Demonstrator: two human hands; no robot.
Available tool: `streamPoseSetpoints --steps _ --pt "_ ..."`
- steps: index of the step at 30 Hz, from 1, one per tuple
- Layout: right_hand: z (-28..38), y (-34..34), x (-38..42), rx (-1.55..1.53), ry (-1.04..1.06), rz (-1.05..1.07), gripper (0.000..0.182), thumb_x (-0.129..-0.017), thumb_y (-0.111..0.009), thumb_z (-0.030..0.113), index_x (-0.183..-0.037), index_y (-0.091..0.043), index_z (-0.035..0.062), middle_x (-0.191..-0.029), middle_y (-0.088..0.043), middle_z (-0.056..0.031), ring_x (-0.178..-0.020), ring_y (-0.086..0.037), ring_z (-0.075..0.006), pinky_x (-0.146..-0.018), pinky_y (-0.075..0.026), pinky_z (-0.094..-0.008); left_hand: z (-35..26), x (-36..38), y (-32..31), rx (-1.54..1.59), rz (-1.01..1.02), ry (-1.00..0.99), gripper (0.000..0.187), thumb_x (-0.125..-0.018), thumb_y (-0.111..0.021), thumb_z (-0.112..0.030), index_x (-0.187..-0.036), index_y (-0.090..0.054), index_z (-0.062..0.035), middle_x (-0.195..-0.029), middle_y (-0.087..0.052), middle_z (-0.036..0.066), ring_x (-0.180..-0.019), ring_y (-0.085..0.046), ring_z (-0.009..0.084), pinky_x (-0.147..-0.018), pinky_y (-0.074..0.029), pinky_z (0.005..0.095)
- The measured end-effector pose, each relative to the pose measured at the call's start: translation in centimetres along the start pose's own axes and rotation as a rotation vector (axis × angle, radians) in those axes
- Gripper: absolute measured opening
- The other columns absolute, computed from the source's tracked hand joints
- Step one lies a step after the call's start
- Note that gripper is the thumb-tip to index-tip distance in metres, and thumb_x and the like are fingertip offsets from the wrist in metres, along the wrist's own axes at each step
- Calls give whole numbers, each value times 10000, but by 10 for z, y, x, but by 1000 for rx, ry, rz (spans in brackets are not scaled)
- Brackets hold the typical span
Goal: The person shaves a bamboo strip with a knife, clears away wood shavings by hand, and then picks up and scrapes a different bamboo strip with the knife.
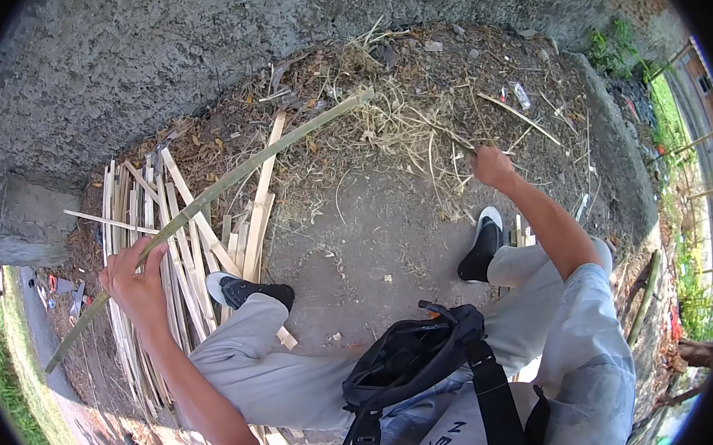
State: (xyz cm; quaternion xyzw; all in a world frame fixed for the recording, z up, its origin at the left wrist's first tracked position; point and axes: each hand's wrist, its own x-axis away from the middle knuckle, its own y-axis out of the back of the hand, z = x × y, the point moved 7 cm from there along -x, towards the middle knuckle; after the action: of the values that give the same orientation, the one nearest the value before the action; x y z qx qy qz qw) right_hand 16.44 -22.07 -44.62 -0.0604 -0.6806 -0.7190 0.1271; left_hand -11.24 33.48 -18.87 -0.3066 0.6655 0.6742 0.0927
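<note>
My left hand (139, 286) is closed around a long greenish bamboo strip (249, 165). The strip slants up and right, its far end hanging over the ground and its near end sticking out below the hand. Out to the right, my right hand (491, 166) is closed on a narrow, dark, blade-like object (455, 137) that points up and left; its exact kind I cannot make out. The two hands are far apart. Under and beside my left hand lies a pile of pale split bamboo strips (130, 207).
Thin bamboo shavings (396, 130) litter the soil ahead. A rough concrete wall (162, 52) runs along the far side, with a concrete block (38, 217) at left. A clear plastic bottle (522, 95) lies at far right. A black bag (413, 359) hangs at my waist.
</note>
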Motion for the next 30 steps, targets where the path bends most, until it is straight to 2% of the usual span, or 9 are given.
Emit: streamPoseSetpoints --steps 1,2,7,13,15,19,24,26,30 --pt "3 -1 0 -44 -21 13 345 -878 -579 299 -937 -680 -26 -1001 -655 -278 -947 -659 -387 -826 -537 -462 1 -1 0 -1 -4 1 230 -766 -762 -275 -887 -728 -82 -768 -657 25 -772 -545 209 -830 -354 350" --pt "8 -13 -3 -24 73 41 349 -881 -572 297 -930 -677 -33 -893 -673 -255 -816 -684 -366 -725 -552 -457 1 -1 2 2 -11 -1 228 -767 -762 -272 -886 -728 -80 -768 -658 25 -775 -546 208 -833 -352 349" --pt "86 -36 47 -368 48 610 353 -890 -625 288 -872 -657 -63 -590 -583 -120 -451 -578 -178 -432 -473 -342 0 -1 2 20 0 28 229 -768 -764 -269 -883 -730 -74 -768 -663 22 -784 -552 201 -843 -345 341" --pt "207 -90 71 -620 39 731 339 -917 -600 297 -995 -638 -30 -583 -548 -67 -426 -513 -166 -358 -400 -339 -1 1 3 3 -10 49 229 -756 -768 -296 -881 -728 -108 -749 -649 12 -800 -555 204 -855 -350 353" --pt "246 -109 68 -711 16 697 354 -906 -596 309 -843 -631 -37 -553 -550 -106 -402 -518 -210 -352 -375 -386 1 1 2 -8 -16 33 240 -752 -768 -303 -887 -728 -109 -750 -650 12 -803 -554 203 -861 -354 358" --pt "301 -142 55 -812 131 677 369 -902 -594 323 -860 -643 -40 -561 -568 -108 -410 -546 -231 -373 -418 -389 6 1 2 2 -16 29 222 -718 -791 -280 -852 -738 -110 -757 -666 9 -775 -559 207 -855 -360 353" --pt "264 -165 27 -546 130 606 416 -905 -575 328 -772 -650 -59 -573 -599 -125 -444 -593 -272 -425 -486 -402 8 2 7 40 -44 62 227 -708 -798 -254 -842 -733 -84 -738 -662 14 -758 -551 212 -849 -358 347" --pt "220 -135 25 -411 -17 558 380 -890 -585 336 -836 -654 -34 -553 -583 -129 -448 -600 -233 -432 -499 -381 4 2 13 62 -44 73 227 -710 -796 -256 -847 -733 -87 -734 -658 14 -758 -543 215 -847 -355 350" --pt "127 -86 3 -237 34 414 376 -887 -560 291 -843 -666 -67 -631 -641 -191 -572 -663 -324 -555 -555 -449 5 4 20 71 -56 55 213 -717 -786 -257 -852 -734 -101 -717 -639 19 -757 -526 218 -838 -346 367"
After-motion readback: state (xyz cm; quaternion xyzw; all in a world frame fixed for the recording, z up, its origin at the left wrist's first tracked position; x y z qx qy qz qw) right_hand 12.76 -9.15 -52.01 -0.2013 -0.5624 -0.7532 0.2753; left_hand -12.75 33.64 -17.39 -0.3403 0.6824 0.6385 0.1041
